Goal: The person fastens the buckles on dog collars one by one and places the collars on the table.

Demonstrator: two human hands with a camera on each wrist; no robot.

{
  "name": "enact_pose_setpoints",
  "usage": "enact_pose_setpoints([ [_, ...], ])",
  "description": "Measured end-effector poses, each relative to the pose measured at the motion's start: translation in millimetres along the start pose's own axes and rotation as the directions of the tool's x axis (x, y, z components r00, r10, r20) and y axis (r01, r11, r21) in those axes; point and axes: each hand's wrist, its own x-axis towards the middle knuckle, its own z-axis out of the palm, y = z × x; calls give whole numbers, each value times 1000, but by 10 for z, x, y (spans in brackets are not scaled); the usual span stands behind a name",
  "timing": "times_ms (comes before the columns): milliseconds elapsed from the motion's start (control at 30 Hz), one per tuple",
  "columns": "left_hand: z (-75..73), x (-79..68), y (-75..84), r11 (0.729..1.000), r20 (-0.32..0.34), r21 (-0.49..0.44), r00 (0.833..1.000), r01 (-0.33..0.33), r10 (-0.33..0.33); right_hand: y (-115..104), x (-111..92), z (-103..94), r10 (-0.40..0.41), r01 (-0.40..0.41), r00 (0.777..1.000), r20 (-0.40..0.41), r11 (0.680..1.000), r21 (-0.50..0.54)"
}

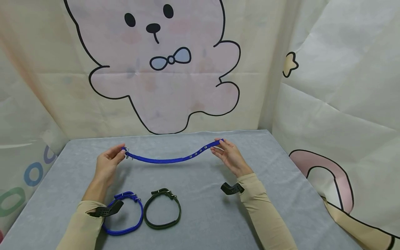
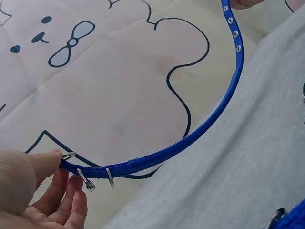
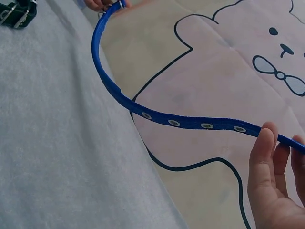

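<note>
A blue collar (image 1: 162,160) is stretched out unbuckled in the air between both hands, sagging in the middle. My left hand (image 1: 107,163) pinches its buckle end; in the left wrist view the metal buckle and rings (image 2: 86,180) hang by the fingertips. The right hand (image 1: 230,157) pinches the other end, past the row of metal eyelets (image 3: 207,126). Below, on the grey-covered table, a second blue collar (image 1: 126,232) lies buckled in a loop, partly behind the left wrist's camera. Beside it a dark green collar (image 1: 162,226) forms another closed loop.
The table (image 1: 200,215) wears a grey cloth and ends against a backdrop (image 1: 175,90) with a cartoon bear. Printed side curtains (image 1: 337,104) stand left and right. A black wrist camera (image 1: 232,188) sits on the right arm, and another (image 1: 107,209) on the left.
</note>
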Motion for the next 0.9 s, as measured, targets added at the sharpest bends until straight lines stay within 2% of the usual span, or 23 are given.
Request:
enact_pose_setpoints([
  [133,27,-9,44,1000,2,-9,1000,-18,18,-15,-9,5,5,-5,1000,3,1000,0],
  [367,81,-61,206,1000,-72,17,997,13,-12,-49,-31,12,-3,3,1000,23,1000,-6],
  [533,107,-109,317,999,-53,16,998,45,-44,-87,-53,10,-10,10,999,50,1000,8],
  [700,124,-137,368,998,-40,-36,997,59,-60,-116,-63,17,-16,15,998,56,1000,20],
  [900,143,-158,401,995,-37,-77,997,60,-63,-123,-71,36,-32,33,999,30,999,-41],
])
